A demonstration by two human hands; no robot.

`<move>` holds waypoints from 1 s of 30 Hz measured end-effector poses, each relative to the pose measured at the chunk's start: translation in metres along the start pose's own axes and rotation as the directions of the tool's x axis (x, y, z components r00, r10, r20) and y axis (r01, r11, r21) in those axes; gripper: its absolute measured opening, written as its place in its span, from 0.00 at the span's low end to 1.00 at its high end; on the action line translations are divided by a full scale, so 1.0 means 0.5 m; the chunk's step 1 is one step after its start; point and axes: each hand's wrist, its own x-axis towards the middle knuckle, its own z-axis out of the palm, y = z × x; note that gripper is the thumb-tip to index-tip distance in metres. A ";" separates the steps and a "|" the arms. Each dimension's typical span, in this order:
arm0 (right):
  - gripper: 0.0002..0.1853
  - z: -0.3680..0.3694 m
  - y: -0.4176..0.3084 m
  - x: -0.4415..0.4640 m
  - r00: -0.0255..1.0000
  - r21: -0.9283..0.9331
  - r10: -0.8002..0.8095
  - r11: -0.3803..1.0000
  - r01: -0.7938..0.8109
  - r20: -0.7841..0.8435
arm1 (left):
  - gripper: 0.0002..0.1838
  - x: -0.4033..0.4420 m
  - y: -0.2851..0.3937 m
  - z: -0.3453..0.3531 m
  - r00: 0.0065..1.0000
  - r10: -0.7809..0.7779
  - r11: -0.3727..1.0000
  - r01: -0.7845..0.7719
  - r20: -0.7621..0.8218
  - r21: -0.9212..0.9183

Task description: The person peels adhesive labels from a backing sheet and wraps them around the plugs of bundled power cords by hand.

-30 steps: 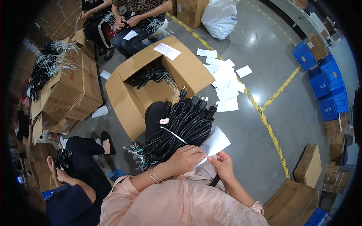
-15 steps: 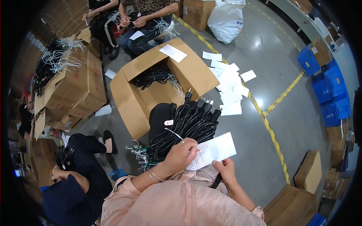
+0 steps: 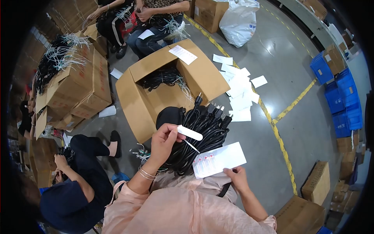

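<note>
My left hand (image 3: 164,141) pinches one end of a white round-ended sticker (image 3: 191,133) between thumb and fingers, above the black cords. My right hand (image 3: 237,177) grips the lower edge of a white label sheet (image 3: 226,156) printed with red-marked labels at its left end. Bundled black power cords (image 3: 194,144) lie across my lap, their plugs (image 3: 216,112) pointing away from me. Stripped white and green wire ends (image 3: 142,152) stick out left, partly behind my left forearm. A thin white strip runs from near my left fingers toward the sheet.
An open carton (image 3: 134,107) holding black cords (image 3: 161,78) stands ahead. White sheets (image 3: 239,87) litter the floor to its right. Cords are heaped on stacked cartons (image 3: 78,85) at left. A seated co-worker (image 3: 74,195) is close on my left; two more sit beyond the carton.
My left hand has moved left and up from the label sheet, and a white sticker now shows in its fingers. My right hand still holds the sheet. The view has shifted slightly.
</note>
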 end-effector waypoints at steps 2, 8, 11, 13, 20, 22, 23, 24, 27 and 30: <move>0.09 0.025 0.005 0.001 0.992 -0.165 -0.117 0.979 0.122 0.038 | 0.09 0.005 0.000 0.005 1.000 -0.009 1.000 0.009 0.009 -0.029; 0.19 -0.028 -0.033 0.019 0.885 -0.395 -0.407 0.792 0.466 0.228 | 0.08 0.017 0.000 0.001 1.000 0.000 1.000 0.000 0.029 -0.025; 0.18 -0.052 -0.164 -0.009 0.995 -0.838 -0.063 0.536 0.103 0.082 | 0.07 0.023 0.003 -0.010 0.999 -0.038 0.999 0.039 0.020 -0.034; 0.10 -0.033 -0.212 0.001 0.775 -0.704 -0.626 0.513 0.491 0.084 | 0.07 0.037 0.009 0.001 0.996 -0.056 0.998 0.055 0.068 0.012; 0.07 0.141 -0.340 0.084 0.801 -0.187 -0.483 0.802 0.567 0.354 | 0.08 0.099 0.037 0.034 0.980 0.039 0.999 -0.036 0.196 -0.019; 0.04 0.149 -0.345 0.107 0.781 -0.029 -0.489 0.841 0.541 0.390 | 0.10 0.116 0.047 0.018 0.978 0.049 0.999 -0.046 0.204 -0.019; 0.03 0.144 -0.346 0.118 0.795 -0.016 -0.493 0.847 0.532 0.355 | 0.10 0.131 0.048 0.003 0.971 0.009 0.997 0.010 0.239 -0.080; 0.03 0.136 -0.346 0.132 0.808 -0.002 -0.496 0.852 0.524 0.318 | 0.11 0.146 0.044 -0.008 0.961 -0.026 0.988 0.067 0.277 -0.140; 0.03 0.132 -0.354 0.151 0.801 -0.030 -0.518 0.834 0.551 0.301 | 0.11 0.187 -0.013 -0.016 0.960 -0.122 0.965 0.055 0.253 0.258; 0.05 0.165 -0.355 0.157 0.789 -0.009 -0.520 0.833 0.553 0.327 | 0.12 0.212 -0.079 0.003 0.929 -0.019 0.330 -0.342 0.369 0.880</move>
